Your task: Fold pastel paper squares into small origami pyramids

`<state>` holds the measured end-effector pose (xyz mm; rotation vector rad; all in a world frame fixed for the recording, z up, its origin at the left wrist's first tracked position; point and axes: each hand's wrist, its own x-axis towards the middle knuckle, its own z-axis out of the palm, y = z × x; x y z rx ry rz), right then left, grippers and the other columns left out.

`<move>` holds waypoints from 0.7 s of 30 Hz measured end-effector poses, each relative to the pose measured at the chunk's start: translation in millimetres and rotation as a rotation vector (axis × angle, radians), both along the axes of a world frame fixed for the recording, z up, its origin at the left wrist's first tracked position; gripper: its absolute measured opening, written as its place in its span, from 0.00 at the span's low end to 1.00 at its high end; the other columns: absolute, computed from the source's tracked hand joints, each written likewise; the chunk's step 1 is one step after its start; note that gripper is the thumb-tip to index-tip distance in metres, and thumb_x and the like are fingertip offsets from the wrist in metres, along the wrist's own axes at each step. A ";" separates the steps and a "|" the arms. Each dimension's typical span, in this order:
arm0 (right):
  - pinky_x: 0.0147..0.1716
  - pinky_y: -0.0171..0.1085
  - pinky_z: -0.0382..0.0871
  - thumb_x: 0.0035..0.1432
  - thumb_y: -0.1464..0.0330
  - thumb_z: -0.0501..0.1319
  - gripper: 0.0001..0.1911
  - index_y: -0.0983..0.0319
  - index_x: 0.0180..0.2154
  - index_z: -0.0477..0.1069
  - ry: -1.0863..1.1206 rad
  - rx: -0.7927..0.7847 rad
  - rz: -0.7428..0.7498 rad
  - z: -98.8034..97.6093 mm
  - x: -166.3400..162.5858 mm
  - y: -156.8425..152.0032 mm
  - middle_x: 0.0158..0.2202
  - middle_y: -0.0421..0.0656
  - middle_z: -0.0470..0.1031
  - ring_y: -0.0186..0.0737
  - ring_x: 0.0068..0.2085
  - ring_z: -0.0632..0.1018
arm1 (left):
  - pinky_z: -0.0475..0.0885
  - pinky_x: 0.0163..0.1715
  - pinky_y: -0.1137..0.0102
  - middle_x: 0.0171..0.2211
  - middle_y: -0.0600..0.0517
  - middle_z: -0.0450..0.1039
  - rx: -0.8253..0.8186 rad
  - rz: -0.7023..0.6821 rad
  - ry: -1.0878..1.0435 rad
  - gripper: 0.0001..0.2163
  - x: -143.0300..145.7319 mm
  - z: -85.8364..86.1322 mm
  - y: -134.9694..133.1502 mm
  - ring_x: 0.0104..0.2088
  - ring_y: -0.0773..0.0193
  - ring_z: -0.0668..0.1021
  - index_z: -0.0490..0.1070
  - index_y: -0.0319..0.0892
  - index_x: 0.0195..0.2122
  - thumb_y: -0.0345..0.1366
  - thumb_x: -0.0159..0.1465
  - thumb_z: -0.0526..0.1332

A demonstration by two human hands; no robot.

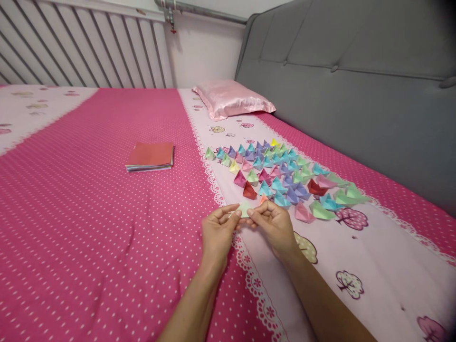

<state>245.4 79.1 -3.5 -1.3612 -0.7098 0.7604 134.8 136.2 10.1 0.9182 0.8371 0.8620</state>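
Note:
A small pale green piece of folded paper (244, 209) is held up between my two hands. My left hand (220, 231) pinches its left side between thumb and fingers. On the opposite side, my right hand (273, 227) grips it the same way, with the thumb pressed on the near face. Just beyond my fingers stand several rows of folded paper boats in blue, purple, green, pink, red and yellow. A red paper boat (250, 190) and a light blue paper boat (281, 199) are among the closest. An orange one is partly hidden behind my right hand.
A stack of square paper (151, 155) with a red-orange sheet on top lies on the pink dotted bedspread (89, 204) at left. Farther back is a pink satin pillow (235, 97). A grey padded headboard (356, 90) borders the right; a white radiator (85, 45) stands behind.

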 end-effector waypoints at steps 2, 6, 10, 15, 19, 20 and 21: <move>0.24 0.34 0.69 0.47 0.61 0.68 0.14 0.60 0.24 0.64 -0.030 0.010 0.013 -1.2 0.2 0.0 0.21 0.40 0.76 0.37 0.24 0.77 | 0.68 0.24 0.76 0.19 0.52 0.76 0.004 -0.012 -0.004 0.20 -0.5 -0.5 0.3 0.23 0.66 0.78 0.74 0.36 0.43 0.35 0.48 0.69; 0.24 0.33 0.69 0.46 0.62 0.68 0.15 0.59 0.26 0.63 -0.056 0.031 0.015 -0.2 0.9 0.5 0.21 0.37 0.73 0.36 0.24 0.77 | 0.70 0.27 0.75 0.22 0.51 0.77 -0.020 -0.041 -0.021 0.22 -1.8 -2.4 2.3 0.25 0.66 0.78 0.73 0.36 0.45 0.35 0.48 0.69; 0.26 0.33 0.71 0.48 0.62 0.67 0.14 0.59 0.32 0.65 -0.067 0.047 0.038 3.1 1.3 0.7 0.24 0.38 0.74 0.36 0.26 0.78 | 0.72 0.30 0.74 0.26 0.48 0.79 -0.048 -0.050 -0.039 0.18 -2.5 -2.9 4.4 0.26 0.67 0.78 0.76 0.35 0.39 0.33 0.46 0.70; 0.26 0.33 0.73 0.50 0.62 0.65 0.13 0.62 0.36 0.70 -0.122 0.083 0.030 1.5 2.3 0.8 0.28 0.42 0.77 0.37 0.28 0.79 | 0.72 0.32 0.74 0.26 0.47 0.79 -0.052 -0.067 -0.087 0.16 -1.4 -2.1 5.4 0.28 0.66 0.79 0.77 0.36 0.37 0.33 0.45 0.71; 0.27 0.34 0.75 0.51 0.63 0.65 0.10 0.62 0.34 0.74 -0.189 0.071 0.028 -1.1 2.6 0.7 0.27 0.42 0.78 0.38 0.28 0.80 | 0.73 0.31 0.73 0.26 0.48 0.79 -0.056 -0.049 -0.078 0.14 -0.8 -4.2 4.5 0.26 0.66 0.79 0.78 0.36 0.33 0.34 0.45 0.71; 0.27 0.35 0.75 0.51 0.64 0.65 0.09 0.62 0.34 0.75 -0.202 0.072 0.032 -1.4 2.5 0.5 0.27 0.41 0.78 0.38 0.28 0.79 | 0.73 0.31 0.72 0.25 0.48 0.79 -0.057 -0.049 -0.080 0.13 -0.6 -4.8 4.1 0.26 0.66 0.78 0.78 0.36 0.32 0.34 0.45 0.71; 0.28 0.35 0.75 0.51 0.64 0.65 0.08 0.61 0.34 0.75 -0.211 0.076 0.036 -1.4 2.4 0.4 0.27 0.41 0.78 0.37 0.28 0.79 | 0.73 0.32 0.71 0.25 0.48 0.79 -0.053 -0.050 -0.083 0.12 -0.5 -5.2 3.7 0.25 0.66 0.78 0.78 0.36 0.32 0.34 0.46 0.71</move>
